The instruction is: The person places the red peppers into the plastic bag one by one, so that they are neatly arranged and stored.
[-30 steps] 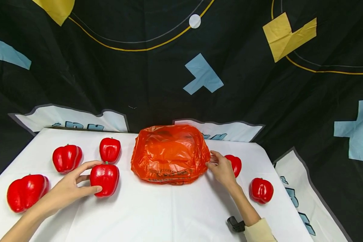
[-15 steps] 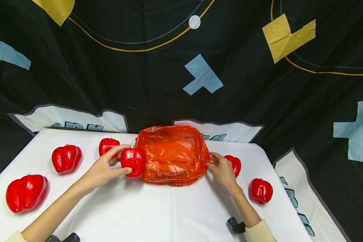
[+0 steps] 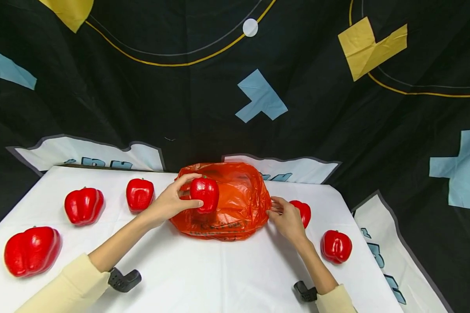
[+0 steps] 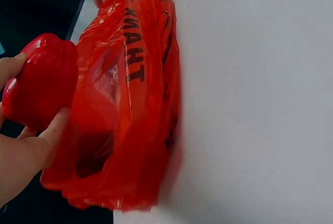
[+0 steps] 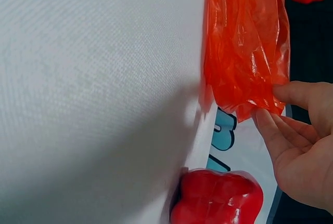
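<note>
My left hand [image 3: 172,201] holds a glossy red bell pepper [image 3: 205,194] between thumb and fingers, raised above an orange-red plastic bag [image 3: 243,208]. In the left wrist view the held pepper [image 4: 44,81] hangs beside the bag's opening, and black lettering runs along the bag [image 4: 143,78]. My right hand [image 3: 287,218] pinches the bag's right edge between thumb and fingers, as the right wrist view also shows at the bag's corner [image 5: 250,91]. A red bell pepper [image 3: 300,212] lies just behind the right hand, partly hidden by it.
On the white table [image 3: 203,278], three red bell peppers lie to the left: one at the front [image 3: 33,251], one behind it [image 3: 84,206], one nearer the bag [image 3: 139,195]. Another bell pepper [image 3: 336,246] sits near the right edge. A black patterned cloth [image 3: 141,104] hangs behind.
My left hand has lifted the bell pepper from the table and carried it right, over the bag. My right hand has stayed at the bag's edge.
</note>
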Available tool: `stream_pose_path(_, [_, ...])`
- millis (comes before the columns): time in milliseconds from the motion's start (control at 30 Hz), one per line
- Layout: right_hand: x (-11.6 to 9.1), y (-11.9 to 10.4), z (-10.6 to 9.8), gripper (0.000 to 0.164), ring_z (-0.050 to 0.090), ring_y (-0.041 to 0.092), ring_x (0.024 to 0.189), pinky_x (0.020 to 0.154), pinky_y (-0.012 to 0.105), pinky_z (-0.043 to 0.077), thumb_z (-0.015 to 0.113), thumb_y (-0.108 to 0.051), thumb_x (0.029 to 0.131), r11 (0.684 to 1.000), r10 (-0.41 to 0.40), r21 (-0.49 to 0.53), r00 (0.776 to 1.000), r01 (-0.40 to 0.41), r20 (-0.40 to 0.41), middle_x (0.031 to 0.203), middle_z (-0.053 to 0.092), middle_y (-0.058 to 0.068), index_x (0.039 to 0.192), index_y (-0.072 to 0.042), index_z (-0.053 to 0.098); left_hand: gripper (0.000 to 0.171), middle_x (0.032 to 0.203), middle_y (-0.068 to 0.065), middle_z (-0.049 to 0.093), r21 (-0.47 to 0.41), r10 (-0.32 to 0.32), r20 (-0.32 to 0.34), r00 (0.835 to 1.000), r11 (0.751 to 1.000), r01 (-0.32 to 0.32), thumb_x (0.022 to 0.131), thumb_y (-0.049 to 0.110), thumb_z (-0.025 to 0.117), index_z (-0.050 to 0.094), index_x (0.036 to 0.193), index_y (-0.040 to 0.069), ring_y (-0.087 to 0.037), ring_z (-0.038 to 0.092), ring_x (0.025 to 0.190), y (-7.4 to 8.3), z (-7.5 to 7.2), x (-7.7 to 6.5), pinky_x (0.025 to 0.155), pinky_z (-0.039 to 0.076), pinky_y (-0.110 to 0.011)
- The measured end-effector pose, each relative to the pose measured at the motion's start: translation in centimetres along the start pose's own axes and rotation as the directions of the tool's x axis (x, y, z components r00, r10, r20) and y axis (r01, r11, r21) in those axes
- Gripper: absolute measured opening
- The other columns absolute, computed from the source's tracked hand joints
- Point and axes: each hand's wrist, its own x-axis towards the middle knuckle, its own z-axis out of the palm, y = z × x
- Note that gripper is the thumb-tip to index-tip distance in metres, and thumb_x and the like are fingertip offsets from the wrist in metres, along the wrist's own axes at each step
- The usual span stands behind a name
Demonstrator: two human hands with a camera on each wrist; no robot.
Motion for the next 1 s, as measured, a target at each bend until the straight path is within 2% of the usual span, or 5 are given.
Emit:
stream_pose_path(333, [0.1, -0.2, -0.2, 0.044, 0.070, 0.027, 0.098, 0.084, 0.040, 0.058, 0.075, -0.004, 0.087, 1.000, -0.001, -0.003, 1.000, 0.001, -0.002, 0.109, 0.072, 0.014, 0.129, 0.002, 0.063, 0.072, 0.147, -0.015, 0.042, 0.008, 0.017, 0.007, 1.000, 1.000, -0.017, 0.085, 0.016, 0.079, 0.043, 0.148, 0.019, -0.040, 0.042, 0.131, -0.5, 2.7, 4.0, 0.090, 0.054, -0.050])
stream_pose_path(633, [0.1, -0.3, 0.0, 0.044, 0.070, 0.027, 0.097, 0.083, 0.039, 0.058, 0.076, -0.003, 0.087, 1.000, -0.003, 0.016, 1.000, 0.003, 0.005, 0.108, 0.072, 0.014, 0.129, 0.002, 0.063, 0.069, 0.147, -0.013, 0.044, 0.009, -0.018, -0.001, 1.000, 1.000, 0.018, 0.087, 0.012, 0.077, 0.044, 0.146, 0.023, -0.037, 0.046, 0.129, -1.2, 4.8, 7.2, 0.092, 0.054, -0.047])
stream_pose_path(1000, [0.0, -0.2, 0.0, 0.045, 0.070, 0.027, 0.097, 0.084, 0.039, 0.058, 0.076, -0.003, 0.087, 1.000, -0.003, 0.008, 1.000, 0.003, 0.002, 0.107, 0.072, 0.013, 0.129, 0.001, 0.063, 0.069, 0.149, -0.013, 0.043, 0.042, -0.044, -0.003, 0.999, 0.998, 0.044, 0.088, 0.010, 0.076, 0.044, 0.148, 0.021, -0.035, 0.044, 0.130, -1.9, 7.0, 9.7, 0.098, 0.050, -0.049])
